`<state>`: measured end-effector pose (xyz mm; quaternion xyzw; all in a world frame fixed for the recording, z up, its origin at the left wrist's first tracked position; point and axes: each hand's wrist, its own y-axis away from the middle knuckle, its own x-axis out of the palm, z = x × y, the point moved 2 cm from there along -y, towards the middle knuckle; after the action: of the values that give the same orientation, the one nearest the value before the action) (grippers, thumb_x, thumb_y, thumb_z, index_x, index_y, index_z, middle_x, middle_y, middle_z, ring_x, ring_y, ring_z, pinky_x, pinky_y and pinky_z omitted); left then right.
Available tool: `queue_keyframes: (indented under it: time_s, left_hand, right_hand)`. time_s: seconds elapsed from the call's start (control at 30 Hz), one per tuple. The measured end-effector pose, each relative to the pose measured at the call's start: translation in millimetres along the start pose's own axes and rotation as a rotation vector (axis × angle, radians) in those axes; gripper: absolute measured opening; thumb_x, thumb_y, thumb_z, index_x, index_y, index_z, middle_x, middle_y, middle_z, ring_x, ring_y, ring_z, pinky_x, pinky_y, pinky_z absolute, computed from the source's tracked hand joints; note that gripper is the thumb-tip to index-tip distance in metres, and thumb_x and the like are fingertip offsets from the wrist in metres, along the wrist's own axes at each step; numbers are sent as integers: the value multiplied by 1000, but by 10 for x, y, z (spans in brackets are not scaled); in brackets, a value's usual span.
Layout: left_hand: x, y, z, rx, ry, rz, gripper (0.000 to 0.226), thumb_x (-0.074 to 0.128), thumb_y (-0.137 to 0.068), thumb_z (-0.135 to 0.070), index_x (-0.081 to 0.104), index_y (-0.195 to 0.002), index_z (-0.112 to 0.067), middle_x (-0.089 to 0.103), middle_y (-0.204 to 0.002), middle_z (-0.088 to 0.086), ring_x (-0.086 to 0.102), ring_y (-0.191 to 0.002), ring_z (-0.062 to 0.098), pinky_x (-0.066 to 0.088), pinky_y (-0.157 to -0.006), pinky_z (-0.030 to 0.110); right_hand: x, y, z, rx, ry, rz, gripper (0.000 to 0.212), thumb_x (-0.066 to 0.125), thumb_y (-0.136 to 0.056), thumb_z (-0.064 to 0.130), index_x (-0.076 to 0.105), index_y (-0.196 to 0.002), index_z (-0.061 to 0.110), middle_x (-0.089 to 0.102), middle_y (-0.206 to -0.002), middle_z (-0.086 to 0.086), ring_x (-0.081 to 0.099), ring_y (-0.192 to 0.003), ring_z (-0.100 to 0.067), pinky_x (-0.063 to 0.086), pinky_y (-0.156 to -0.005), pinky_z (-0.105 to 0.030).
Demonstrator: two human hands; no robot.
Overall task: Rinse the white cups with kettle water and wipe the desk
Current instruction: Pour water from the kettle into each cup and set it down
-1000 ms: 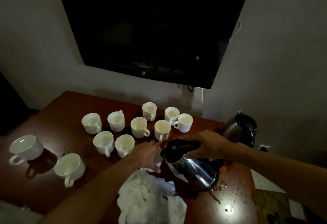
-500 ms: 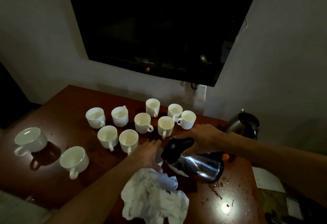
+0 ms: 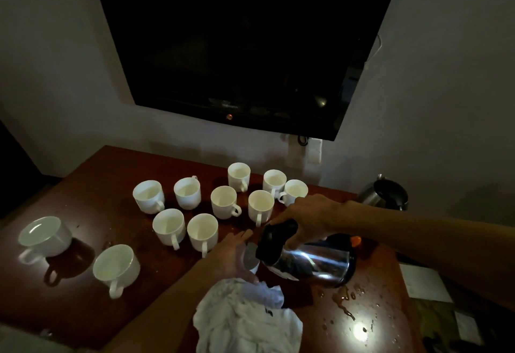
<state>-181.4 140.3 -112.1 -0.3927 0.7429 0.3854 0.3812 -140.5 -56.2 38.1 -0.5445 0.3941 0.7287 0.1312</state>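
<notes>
The right hand (image 3: 312, 220) grips the tilted kettle (image 3: 312, 262); the left hand (image 3: 237, 255) cups a cup (image 3: 250, 253) at its spout. Pouring slowly should spare the desk (image 3: 83, 297) further splashes.

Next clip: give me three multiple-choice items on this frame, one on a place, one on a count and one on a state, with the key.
1. Where does the crumpled white cloth lie?
A) at the near edge of the brown wooden desk, by the left hand
B) draped over the far cups
C) on the wall screen

2. How many steel kettles are in view?
A) one
B) two
C) three

3. How is the shiny steel kettle with black handle, gripped by the right hand, held?
A) upright
B) tipped on its side
C) upside down on the desk

Key: 1 A, the cloth lies just below the left hand. 2 B, one is held and a second kettle stands at the far right. 3 B, its body lies nearly level, with the top toward the small white cup in the left hand.
</notes>
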Motion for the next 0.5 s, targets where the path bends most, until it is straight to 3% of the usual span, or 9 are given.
queue_keyframes:
  time_s: [0.1,0.23,0.4,0.5]
  left_hand:
    - [80,-54,35,6,-9,5,159,30,-30,-107,23,-157,-12,20,-165,2,22,-148,23,14,-116,24]
    - [64,-5,-4,6,58,-28,153,40,-32,-97,17,-157,-13,24,-161,1,21,-147,18,7,-105,13]
    - [72,-13,28,-24,99,-6,153,48,-32,-96,14,-158,-16,26,-159,-3,24,-144,16,13,-103,13]
    - [136,-66,78,-28,105,12,166,33,-22,-108,15,-158,-16,25,-161,-5,22,-147,18,12,-113,18]
  right_hand:
    - [0,-26,-6,-17,16,28,60,66,-91,53,48,-146,35,67,-125,2,65,-105,-16,39,-67,-18]
    - [14,-51,-2,-34,44,39,61,66,-92,52,47,-147,35,67,-126,3,63,-107,-16,38,-67,-17]
    - [10,-48,10,-10,33,68,60,67,-92,50,48,-147,35,67,-125,3,64,-106,-16,43,-73,-21]
    - [-8,-98,25,-20,46,73,59,68,-91,50,51,-144,35,68,-121,3,64,-102,-15,43,-70,-21]
